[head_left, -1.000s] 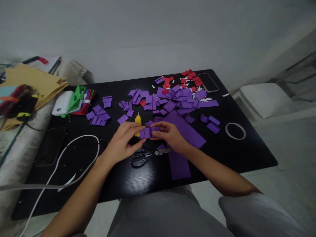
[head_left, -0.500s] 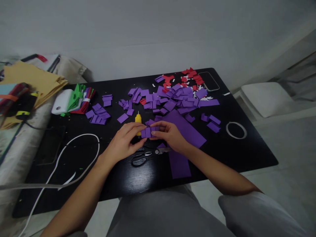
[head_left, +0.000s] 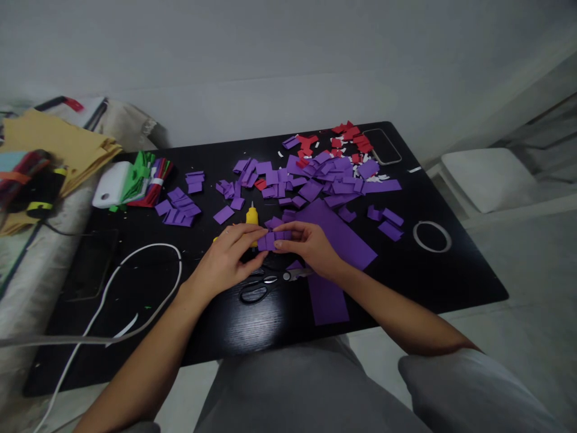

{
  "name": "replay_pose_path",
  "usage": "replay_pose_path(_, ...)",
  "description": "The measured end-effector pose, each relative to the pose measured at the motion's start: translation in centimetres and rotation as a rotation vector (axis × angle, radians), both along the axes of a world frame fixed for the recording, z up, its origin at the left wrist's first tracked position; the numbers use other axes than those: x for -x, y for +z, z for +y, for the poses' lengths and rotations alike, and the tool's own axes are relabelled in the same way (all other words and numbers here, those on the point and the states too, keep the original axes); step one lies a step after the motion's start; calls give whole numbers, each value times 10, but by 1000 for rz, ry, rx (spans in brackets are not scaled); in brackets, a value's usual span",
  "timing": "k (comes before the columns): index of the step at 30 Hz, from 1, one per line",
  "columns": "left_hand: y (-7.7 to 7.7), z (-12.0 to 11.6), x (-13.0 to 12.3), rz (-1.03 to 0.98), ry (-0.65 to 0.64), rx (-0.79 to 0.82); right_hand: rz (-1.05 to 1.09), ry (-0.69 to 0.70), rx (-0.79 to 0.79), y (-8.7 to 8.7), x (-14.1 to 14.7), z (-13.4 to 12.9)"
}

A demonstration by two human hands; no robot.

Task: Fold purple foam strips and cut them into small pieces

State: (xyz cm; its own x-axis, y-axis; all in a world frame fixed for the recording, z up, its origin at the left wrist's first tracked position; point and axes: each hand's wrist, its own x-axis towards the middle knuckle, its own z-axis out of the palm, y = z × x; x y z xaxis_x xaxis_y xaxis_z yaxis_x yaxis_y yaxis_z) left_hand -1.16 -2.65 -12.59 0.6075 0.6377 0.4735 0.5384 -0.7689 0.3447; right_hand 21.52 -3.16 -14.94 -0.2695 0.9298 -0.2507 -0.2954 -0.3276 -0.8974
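Note:
Between my two hands is a small folded purple paper piece (head_left: 269, 242), held a little above the table. My left hand (head_left: 228, 255) pinches its left end with thumb and fingers. At its right end, my right hand (head_left: 309, 245) grips it the same way, the thumb lying on its front. Behind my left fingers stands a yellow glue gun (head_left: 252, 216), its lower part hidden. Black-handled scissors (head_left: 255, 293) lie just below my hands. A large purple sheet (head_left: 331, 307) spreads out under my right wrist.
Many cut purple pieces (head_left: 311, 191) heap behind my hands, with red scraps (head_left: 354, 141) at the back right. Folded purple pieces (head_left: 179, 207) sit to the left. A white cable (head_left: 139, 246) loops at the left, and a round ring (head_left: 431, 236) lies at the right.
Both hands keep their hold on the purple paper piece, with only a very slight shift of the fingers. The things on the table have not moved.

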Motion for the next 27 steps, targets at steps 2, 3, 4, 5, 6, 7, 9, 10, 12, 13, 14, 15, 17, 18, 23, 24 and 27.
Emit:
replay_pose_path(2, 0, 0, 0, 1, -2, -9, -27, -4, -19, 0, 0, 0)
replay_pose_path(3, 0, 0, -1, 2, -1, -14, -45, -11, -30, 0, 1, -1)
replay_pose_path(4, 0, 0, -1, 4, 1, -19, -65, -23, -41, 0, 1, -1)
replay_pose_path(5, 0, 0, -1, 7, 3, -22, -84, -36, -53, 0, 1, -1)
replay_pose_path(6, 1, -1, -1, 9, 3, -24, -103, -48, -64, 0, 2, -1)
replay_pose_path(7, 1, -1, -1, 9, 2, -20, -117, -58, -74, 0, 2, -2)
replay_pose_path(9, 3, -2, -1, -15, 10, 25, -131, -74, -88, 0, 2, -2)
replay_pose_path(10, 4, -3, -1, -44, 20, 65, -138, -80, -93, 0, 1, -2)
replay_pose_path(12, 4, -5, -1, -135, 54, 171, -156, -92, -107, 1, 1, -2)
replay_pose_path(13, 3, -6, -2, -187, 74, 232, -161, -93, -115, 2, 1, -2)
replay_pose_path(14, 2, -7, -3, -240, 95, 298, -160, -90, -123, 2, 0, -3)
replay_pose_path(15, 0, -8, -4, -293, 117, 367, -153, -85, -130, 2, 0, -3)
replay_pose_path(17, -3, -9, -8, -389, 157, 505, -137, -75, -137, 3, 1, -4)
replay_pose_path(18, -5, -10, -10, -429, 172, 562, -133, -72, -138, 3, 1, -5)
replay_pose_path(23, -9, -11, -17, -538, 209, 672, -131, -76, -149, 3, 3, -6)
replay_pose_path(24, -9, -11, -17, -546, 218, 673, -133, -75, -156, 3, 3, -6)
replay_pose_path(27, -8, -11, -18, -550, 229, 668, -147, -75, -175, 2, 3, -6)
